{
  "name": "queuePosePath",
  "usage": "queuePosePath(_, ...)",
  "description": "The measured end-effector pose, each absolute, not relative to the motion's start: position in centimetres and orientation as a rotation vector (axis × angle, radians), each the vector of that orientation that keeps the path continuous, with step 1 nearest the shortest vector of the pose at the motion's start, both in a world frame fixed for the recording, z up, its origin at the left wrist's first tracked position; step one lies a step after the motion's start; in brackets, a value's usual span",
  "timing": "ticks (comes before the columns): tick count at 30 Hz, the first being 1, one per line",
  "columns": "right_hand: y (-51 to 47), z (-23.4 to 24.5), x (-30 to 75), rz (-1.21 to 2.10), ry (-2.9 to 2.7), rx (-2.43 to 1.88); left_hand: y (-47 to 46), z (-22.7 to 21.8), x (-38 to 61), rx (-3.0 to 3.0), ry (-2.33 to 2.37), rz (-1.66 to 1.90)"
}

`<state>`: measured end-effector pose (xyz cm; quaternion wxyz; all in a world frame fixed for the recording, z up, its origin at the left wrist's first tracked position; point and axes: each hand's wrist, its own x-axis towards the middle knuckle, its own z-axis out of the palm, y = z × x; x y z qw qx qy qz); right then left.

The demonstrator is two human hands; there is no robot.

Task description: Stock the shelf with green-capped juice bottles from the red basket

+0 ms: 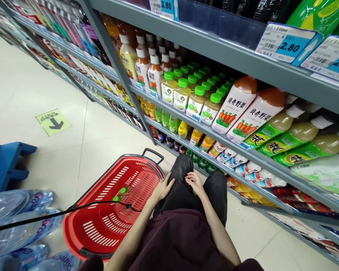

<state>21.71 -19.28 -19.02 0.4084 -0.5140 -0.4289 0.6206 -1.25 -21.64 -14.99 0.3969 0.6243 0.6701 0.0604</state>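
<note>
My left hand (162,188) lies on the dark trousers (173,195) at the thigh, fingers spread, holding nothing. Close to the other knee, my right hand (194,183) hovers or rests lightly with loosely bent fingers apart, and nothing shows in it. A red shopping basket (92,194) with a black rim and handle stands on the floor beside my left arm. Inside it lie small bottles (124,191) with green caps. A black cord (81,207) runs across the basket from the left.
Shelves (214,49) in front hold rows of green-capped juice bottles (181,94), large carrot-label bottles (237,101) and other drinks. Large water bottles (19,229) stand at lower left, near a blue pallet (9,165). A floor sticker (53,122) bears an arrow.
</note>
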Motion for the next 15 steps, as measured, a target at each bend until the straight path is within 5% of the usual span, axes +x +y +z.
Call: queuePosePath(15, -19.4, -18.6, 21.6, 1.555, -1.054, -1.332, -19.0, -20.5, -4.5, 1.119, 1.732, 0.393)
